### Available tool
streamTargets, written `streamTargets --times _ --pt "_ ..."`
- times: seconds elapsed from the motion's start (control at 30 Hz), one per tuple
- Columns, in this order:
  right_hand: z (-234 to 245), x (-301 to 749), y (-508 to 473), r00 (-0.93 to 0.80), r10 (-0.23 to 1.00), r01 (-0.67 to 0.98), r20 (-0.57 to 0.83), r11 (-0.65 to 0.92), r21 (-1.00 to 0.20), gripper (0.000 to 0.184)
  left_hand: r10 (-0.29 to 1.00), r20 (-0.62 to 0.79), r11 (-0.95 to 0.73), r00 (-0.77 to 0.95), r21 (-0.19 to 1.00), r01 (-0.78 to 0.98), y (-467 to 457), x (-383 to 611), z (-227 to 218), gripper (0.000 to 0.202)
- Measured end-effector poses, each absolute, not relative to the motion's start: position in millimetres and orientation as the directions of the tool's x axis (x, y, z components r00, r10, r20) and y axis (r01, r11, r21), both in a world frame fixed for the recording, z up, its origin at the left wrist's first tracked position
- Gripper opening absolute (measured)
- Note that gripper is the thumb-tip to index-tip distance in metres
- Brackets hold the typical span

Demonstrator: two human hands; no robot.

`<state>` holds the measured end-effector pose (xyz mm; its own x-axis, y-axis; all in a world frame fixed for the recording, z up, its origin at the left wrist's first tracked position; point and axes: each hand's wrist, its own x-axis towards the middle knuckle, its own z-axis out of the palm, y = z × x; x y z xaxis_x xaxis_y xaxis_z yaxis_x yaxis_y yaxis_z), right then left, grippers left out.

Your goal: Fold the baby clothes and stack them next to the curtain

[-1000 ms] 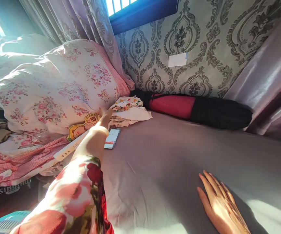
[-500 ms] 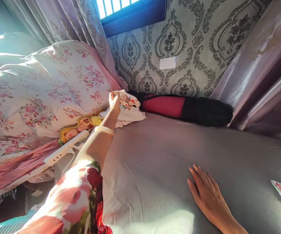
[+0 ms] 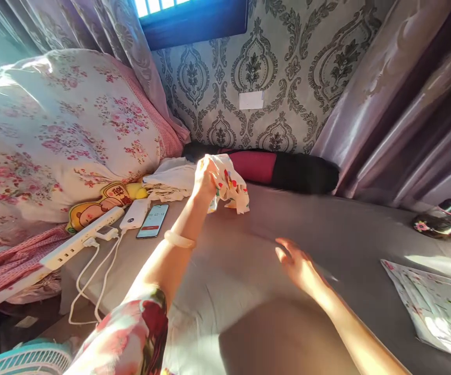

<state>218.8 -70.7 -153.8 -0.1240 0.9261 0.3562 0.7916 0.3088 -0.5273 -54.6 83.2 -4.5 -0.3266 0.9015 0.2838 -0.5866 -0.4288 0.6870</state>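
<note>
My left hand point(image 3: 206, 177), with a pale bangle on its wrist, is closed on a white cloth garment point(image 3: 231, 185) with red and green prints. The garment hangs crumpled from the fist, just above the grey sheet point(image 3: 248, 271). Left of it lies a folded pile of white cloth point(image 3: 170, 177). Over the middle of the sheet is my right hand point(image 3: 297, 263), its fingers apart and bent a little, with nothing in it. A phone point(image 3: 153, 221) with a lit screen lies left of my left forearm.
A black and red bolster-shaped bundle point(image 3: 252, 166) lies along the wall. At left are a white power strip point(image 3: 80, 237) with cables, a white power bank point(image 3: 135, 213) and a yellow cartoon cushion point(image 3: 92, 208). Folded floral fabric point(image 3: 436, 307) and a dark shiny pot point(image 3: 444, 216) sit at right.
My left hand has lifted the printed garment off the white pile and moved right with it. My right hand has risen from the sheet and moved inward. The view has shifted right.
</note>
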Motion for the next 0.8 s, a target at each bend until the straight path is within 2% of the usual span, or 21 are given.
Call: streamTargets --times 0.07,0.17,0.2,0.33,0.43,0.57,0.67,0.73,0.8 --pt "-132.9 201.6 -56.7 -0.015 0.918 0.735 0.395 0.278 -0.619 0.045 0.933 0.280 -0.359 -0.227 0.674 -0.645 67.0 -32.0 -7.4 0.034" --pt "-104.5 177.8 -40.2 0.120 0.888 0.648 0.445 0.269 -0.712 0.062 0.963 0.254 -0.246 -0.093 0.678 -0.693 42.5 -1.4 -9.2 0.036" --pt "-97.5 172.9 -36.4 0.137 0.885 0.613 0.445 0.277 -0.740 0.061 0.965 0.251 -0.230 -0.075 0.675 -0.701 35.7 6.5 -9.4 0.036" --pt "-81.8 178.6 -28.4 0.147 0.893 0.459 0.425 0.320 -0.829 0.037 0.959 0.249 -0.272 -0.137 0.664 -0.697 19.1 19.6 -11.0 0.035" --pt "-68.5 203.4 -29.2 0.227 0.907 0.317 0.354 0.275 -0.907 0.032 0.952 0.237 -0.306 -0.195 0.718 -0.625 15.9 13.3 -14.7 0.031" --pt "-32.7 232.1 -48.9 0.319 0.917 0.122 0.240 0.211 -0.970 0.034 0.956 0.218 -0.289 -0.194 0.805 -0.519 16.0 3.3 -22.2 0.026" --pt "-10.7 240.7 -82.6 0.221 0.971 -0.078 0.089 0.108 -0.991 0.027 0.966 0.226 -0.259 -0.127 0.852 -0.455 15.3 3.3 -28.5 0.026" --pt "-7.9 244.4 -108.2 0.222 0.967 -0.016 0.125 0.132 -0.991 0.032 0.972 0.228 -0.229 -0.056 0.872 -0.433 13.8 6.6 -33.4 0.032" --pt "-13.6 249.9 -127.6 0.233 0.946 0.183 0.227 0.187 -0.965 0.041 0.981 0.195 -0.175 0.003 0.886 -0.430 12.2 11.2 -39.7 0.037"
